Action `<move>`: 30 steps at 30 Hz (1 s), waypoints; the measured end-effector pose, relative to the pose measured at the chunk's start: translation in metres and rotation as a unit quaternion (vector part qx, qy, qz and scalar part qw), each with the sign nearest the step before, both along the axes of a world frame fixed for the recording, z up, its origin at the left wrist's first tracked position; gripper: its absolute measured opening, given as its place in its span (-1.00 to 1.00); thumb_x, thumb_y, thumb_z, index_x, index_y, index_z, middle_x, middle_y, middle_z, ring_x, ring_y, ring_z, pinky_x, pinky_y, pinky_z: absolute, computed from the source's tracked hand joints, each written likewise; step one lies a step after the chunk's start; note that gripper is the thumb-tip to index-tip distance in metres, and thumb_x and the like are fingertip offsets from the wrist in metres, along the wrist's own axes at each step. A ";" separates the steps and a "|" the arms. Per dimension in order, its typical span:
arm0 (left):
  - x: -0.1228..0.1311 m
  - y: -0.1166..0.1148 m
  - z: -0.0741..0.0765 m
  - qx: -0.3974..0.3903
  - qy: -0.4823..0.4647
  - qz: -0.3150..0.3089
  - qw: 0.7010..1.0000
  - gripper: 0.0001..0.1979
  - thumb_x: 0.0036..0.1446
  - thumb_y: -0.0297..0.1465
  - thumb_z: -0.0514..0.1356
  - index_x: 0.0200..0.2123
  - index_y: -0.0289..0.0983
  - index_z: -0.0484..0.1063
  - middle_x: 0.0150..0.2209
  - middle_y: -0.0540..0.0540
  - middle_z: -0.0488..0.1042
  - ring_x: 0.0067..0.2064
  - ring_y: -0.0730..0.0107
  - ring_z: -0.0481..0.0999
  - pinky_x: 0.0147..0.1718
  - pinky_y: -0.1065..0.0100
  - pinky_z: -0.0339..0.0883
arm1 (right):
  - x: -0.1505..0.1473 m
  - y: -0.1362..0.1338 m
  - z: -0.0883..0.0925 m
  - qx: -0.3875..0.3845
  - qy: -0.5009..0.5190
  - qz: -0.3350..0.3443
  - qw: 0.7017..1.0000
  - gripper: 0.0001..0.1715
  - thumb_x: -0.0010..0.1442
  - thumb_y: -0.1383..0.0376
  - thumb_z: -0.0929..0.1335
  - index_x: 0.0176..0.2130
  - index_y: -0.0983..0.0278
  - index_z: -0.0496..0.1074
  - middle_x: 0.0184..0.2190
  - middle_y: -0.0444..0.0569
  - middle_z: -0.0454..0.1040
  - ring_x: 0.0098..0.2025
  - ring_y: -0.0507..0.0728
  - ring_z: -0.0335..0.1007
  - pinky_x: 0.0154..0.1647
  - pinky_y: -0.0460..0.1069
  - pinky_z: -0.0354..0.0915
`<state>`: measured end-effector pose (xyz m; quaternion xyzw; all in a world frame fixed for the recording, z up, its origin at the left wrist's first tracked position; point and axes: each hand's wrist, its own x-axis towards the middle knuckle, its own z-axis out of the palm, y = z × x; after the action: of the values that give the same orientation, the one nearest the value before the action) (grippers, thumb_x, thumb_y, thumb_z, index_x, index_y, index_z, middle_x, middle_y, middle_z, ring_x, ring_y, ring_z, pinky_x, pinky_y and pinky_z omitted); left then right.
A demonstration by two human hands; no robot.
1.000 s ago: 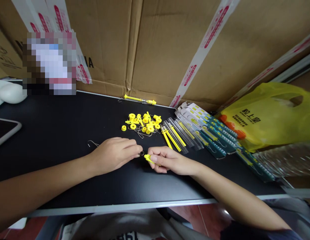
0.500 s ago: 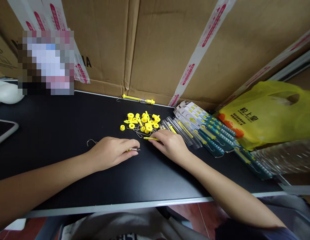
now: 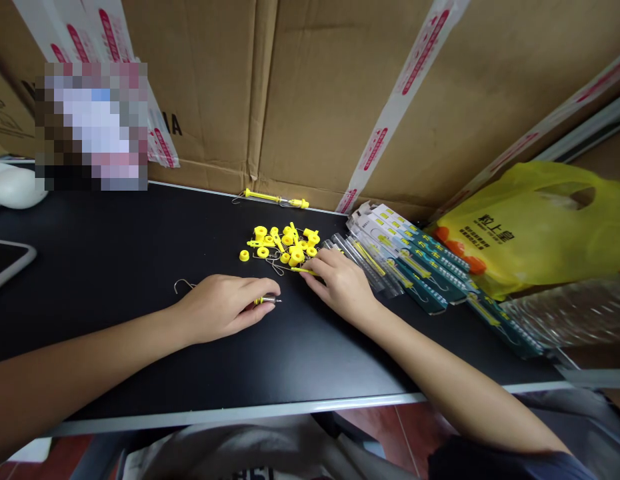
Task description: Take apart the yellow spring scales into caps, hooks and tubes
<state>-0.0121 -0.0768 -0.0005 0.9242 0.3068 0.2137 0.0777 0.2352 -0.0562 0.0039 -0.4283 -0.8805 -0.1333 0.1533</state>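
Observation:
My left hand is closed around a partly built spring scale. Its wire hook sticks out behind the hand, and a metal end with a thin tip shows past the thumb; the palm hides the middle. At the near edge of a pile of yellow plastic parts, my right hand has a thin yellow strip at its thumb and fingertips. Yellow rings, caps and flat tabs make up the pile, with springs and wire hooks among them. Clear tubes lie just beyond the right hand.
A spring scale lies along the table's back edge, before a cardboard wall. Printed boxes are stacked at right, beside a yellow bag and clear plastic stacks. A white-edged device lies at far left.
My right hand has shifted slightly away from me, bringing the yellow strip against the pile, its fingers a little more spread. In my left hand, more of the scale's metal end shows.

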 end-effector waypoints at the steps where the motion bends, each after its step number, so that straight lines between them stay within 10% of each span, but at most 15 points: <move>1: 0.000 0.000 0.000 -0.003 -0.001 0.000 1.000 -0.80 0.27 -0.30 -0.01 -0.10 -0.17 0.31 -0.29 0.09 0.53 -0.32 0.48 0.54 -0.36 0.46 0.27 | 0.000 0.000 0.000 -0.001 -0.001 -0.001 1.000 -0.74 0.30 0.25 0.21 -0.28 0.30 0.43 -0.35 0.02 0.40 -0.29 0.12 0.27 -0.29 -0.03 0.13; 13: 0.001 0.001 0.000 -0.025 -0.004 0.000 1.000 -0.77 0.24 -0.35 0.00 -0.05 -0.19 0.29 -0.25 0.05 0.52 -0.27 0.45 0.53 -0.30 0.44 0.30 | 0.001 0.002 -0.001 0.011 -0.006 -0.028 1.000 -0.76 0.28 0.26 0.23 -0.25 0.30 0.44 -0.34 0.02 0.41 -0.28 0.15 0.27 -0.27 -0.01 0.17; 21: 0.003 0.001 -0.002 -0.016 0.004 -0.033 0.999 -0.80 0.27 -0.34 0.01 -0.06 -0.20 0.25 -0.21 0.01 0.51 -0.22 0.43 0.52 -0.27 0.45 0.29 | -0.014 -0.025 0.008 -0.107 0.064 0.168 0.978 -0.63 0.29 0.10 0.20 -0.13 0.31 0.38 -0.30 0.03 0.43 -0.26 0.14 0.27 -0.23 0.02 0.19; 30: 0.004 0.000 -0.005 -0.001 0.002 -0.055 0.998 -0.93 0.23 -0.40 0.04 -0.20 -0.22 0.22 -0.34 0.04 0.47 -0.34 0.45 0.50 -0.37 0.46 0.23 | -0.028 -0.035 0.003 -0.151 0.134 0.181 0.963 -0.78 0.29 0.19 0.23 -0.31 0.28 0.32 -0.42 -0.04 0.38 -0.37 0.08 0.23 -0.31 -0.03 0.18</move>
<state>-0.0081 -0.0769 -0.0051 0.9401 0.2555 0.2071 0.0902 0.2072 -0.0908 0.0069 -0.2935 -0.9249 0.0897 0.2247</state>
